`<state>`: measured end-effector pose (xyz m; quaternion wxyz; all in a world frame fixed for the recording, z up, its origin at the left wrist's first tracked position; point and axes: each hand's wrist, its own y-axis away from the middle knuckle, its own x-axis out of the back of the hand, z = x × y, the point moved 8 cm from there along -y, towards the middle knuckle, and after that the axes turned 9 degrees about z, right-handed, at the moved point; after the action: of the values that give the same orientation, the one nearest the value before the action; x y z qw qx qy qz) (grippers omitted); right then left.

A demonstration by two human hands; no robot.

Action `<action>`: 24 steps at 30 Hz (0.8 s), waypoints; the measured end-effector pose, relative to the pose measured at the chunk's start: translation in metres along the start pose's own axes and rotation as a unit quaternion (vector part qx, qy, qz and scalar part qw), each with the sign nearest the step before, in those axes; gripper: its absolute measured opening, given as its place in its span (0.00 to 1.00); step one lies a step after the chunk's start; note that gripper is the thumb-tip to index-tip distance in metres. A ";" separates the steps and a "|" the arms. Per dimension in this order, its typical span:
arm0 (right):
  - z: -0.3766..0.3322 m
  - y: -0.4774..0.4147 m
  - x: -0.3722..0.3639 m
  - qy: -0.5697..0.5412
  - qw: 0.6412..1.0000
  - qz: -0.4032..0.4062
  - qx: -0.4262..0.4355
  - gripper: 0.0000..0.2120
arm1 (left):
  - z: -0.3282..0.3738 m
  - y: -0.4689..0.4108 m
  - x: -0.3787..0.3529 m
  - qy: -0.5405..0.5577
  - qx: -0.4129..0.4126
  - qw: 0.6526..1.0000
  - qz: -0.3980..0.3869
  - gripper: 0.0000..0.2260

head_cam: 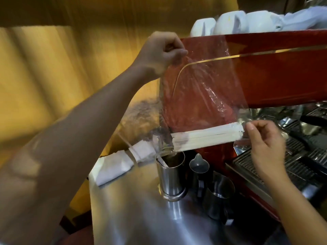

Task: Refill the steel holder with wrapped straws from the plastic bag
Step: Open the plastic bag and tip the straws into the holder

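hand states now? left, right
Left hand: closed, pinching the top edge of the clear plastic bag.
Right hand: closed, pinching the bag's lower corner beside the white paper-wrapped straws.

I count one clear plastic bag (pixel 200 89), one bundle of wrapped straws (pixel 207 137), one steel holder (pixel 170 175), two steel pitchers (pixel 200 172) (pixel 219 195), and perhaps three white cups (pixel 230 21), blurred.

You see a clear, crinkly plastic bag (pixel 198 89), matt white paper-wrapped straws (pixel 207 137), a polished steel holder (pixel 170 175) and a brushed, shiny metal tabletop (pixel 138 214).
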<state>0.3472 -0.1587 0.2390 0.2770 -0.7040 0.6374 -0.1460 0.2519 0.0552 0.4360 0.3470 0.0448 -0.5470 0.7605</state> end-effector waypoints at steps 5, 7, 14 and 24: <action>-0.018 -0.008 0.016 0.048 0.998 0.024 0.032 0.10 | 0.016 -0.013 -0.009 0.011 -0.046 0.999 0.004 0.07; -0.022 -0.012 0.023 0.066 0.996 0.034 0.040 0.10 | 0.017 -0.015 -0.013 0.025 -0.050 0.998 0.004 0.07; -0.036 -0.021 0.041 0.082 0.994 0.045 0.064 0.09 | 0.012 -0.017 -0.023 0.055 -0.036 0.998 0.016 0.07; -0.043 -0.021 0.027 0.092 0.993 0.015 0.074 0.11 | -0.009 -0.004 -0.010 0.104 0.015 0.994 0.017 0.01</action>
<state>0.3444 -0.1931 0.2817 0.2709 -0.6553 0.6581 -0.2532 0.2638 0.0586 0.4312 0.3881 -0.0388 -0.4971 0.7751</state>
